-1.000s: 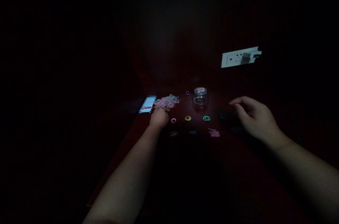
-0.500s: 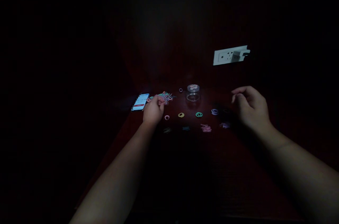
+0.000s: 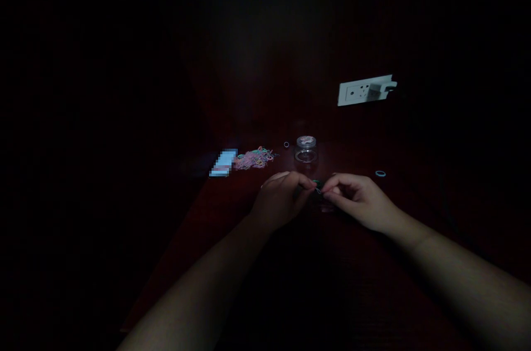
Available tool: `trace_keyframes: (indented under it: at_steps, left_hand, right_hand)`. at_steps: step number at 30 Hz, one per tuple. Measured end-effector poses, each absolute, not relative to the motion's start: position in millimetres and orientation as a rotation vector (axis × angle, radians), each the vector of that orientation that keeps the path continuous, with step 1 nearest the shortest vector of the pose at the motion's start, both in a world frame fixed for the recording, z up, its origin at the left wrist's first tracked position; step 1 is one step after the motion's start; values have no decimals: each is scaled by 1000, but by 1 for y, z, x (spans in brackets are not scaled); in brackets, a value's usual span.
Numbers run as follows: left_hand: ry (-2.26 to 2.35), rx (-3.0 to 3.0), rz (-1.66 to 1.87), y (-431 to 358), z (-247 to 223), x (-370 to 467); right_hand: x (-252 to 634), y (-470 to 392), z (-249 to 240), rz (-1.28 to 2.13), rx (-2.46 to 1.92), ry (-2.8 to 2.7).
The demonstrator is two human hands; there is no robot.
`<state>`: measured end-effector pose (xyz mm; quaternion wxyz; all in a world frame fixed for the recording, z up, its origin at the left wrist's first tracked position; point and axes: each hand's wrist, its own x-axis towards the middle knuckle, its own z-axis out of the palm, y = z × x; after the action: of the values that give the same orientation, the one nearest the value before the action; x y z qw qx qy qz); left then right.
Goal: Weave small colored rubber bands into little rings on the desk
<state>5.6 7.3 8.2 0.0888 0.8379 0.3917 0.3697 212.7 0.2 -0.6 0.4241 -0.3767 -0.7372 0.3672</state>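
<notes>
A small, thin, pale band (image 3: 318, 190) is held between the two hands, low over the dark red, glossy counter (image 3: 352, 284); its exact colour is hard to tell in the dim light. The left hand (image 3: 284, 196) pinches it between thumb and index finger, and the right hand (image 3: 360, 199) pinches its other side the same way, the fingertips close together.

With 12 o'clock pointing away from the person, a green ring-shaped band (image 3: 317, 182) shows just beyond the fingertips at 12, partly hidden. Near 5 o'clock, some pink bands (image 3: 327, 209) lie in shadow, partly covered by the right hand. At 11 to 12 stands a clear, round jar (image 3: 306, 156) with a patterned lid (image 3: 306, 141), upright. A small purplish ring (image 3: 286, 145) lies near it, at 11.

At 10 o'clock is a loose, multicoloured heap of thin bands (image 3: 255, 159), with a lit phone (image 3: 224, 163) just beside its outer side. A light blue ring (image 3: 380, 173) lies alone at 2. Farther out, toward 1, a white rectangular wall socket (image 3: 352, 93) carries a white plug (image 3: 384, 87).
</notes>
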Motion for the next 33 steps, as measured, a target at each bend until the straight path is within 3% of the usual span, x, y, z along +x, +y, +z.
trace_keyframes:
  at_steps: [20,33]
  left_hand:
    - [980,2537,1283,9,4,8]
    - [1008,2522,1265,10,2,10]
  right_hand:
    - [216,4,-3,1048,-958,-1756]
    - [219,6,-4,838,-1013,-1867]
